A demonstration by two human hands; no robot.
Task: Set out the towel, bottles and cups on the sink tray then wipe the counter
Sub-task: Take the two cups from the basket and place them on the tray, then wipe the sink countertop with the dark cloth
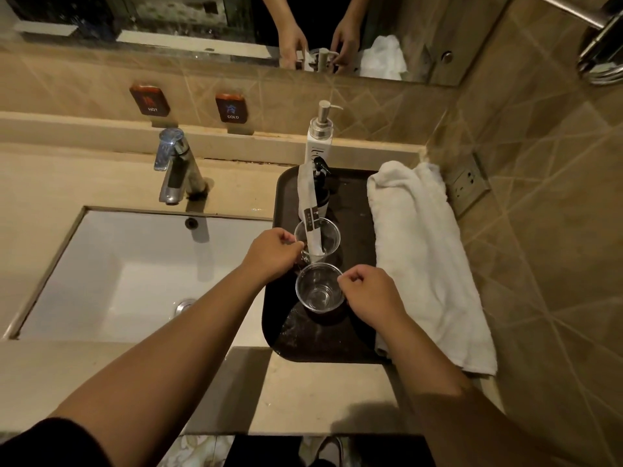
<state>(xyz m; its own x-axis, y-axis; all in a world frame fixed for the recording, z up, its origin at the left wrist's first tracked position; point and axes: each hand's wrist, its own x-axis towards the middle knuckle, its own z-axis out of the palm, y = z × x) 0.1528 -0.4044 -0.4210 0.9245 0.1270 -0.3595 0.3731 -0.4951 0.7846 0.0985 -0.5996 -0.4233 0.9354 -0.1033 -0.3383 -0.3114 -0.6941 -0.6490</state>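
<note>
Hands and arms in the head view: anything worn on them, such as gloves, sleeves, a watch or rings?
Both hands are bare: the left hand and right hand show no gloves, and no rings are visible. Both forearms are uncovered to past the elbow, with no watch or band at either wrist. A dark short sleeve shows at the left upper arm; the right arm's sleeve is out of frame.

There is a single view, from a wide-angle camera worn on the person's head. It looks forward and steeply down over both forearms onto the table (320,382), close enough that the arms fill the lower half. The table's near edge runs across the bottom, with a strip of floor beyond it. The back edge and mirror (202,25) sit at the top, the right wall (556,230) closes the side, and straight lines bow toward the corners.
</note>
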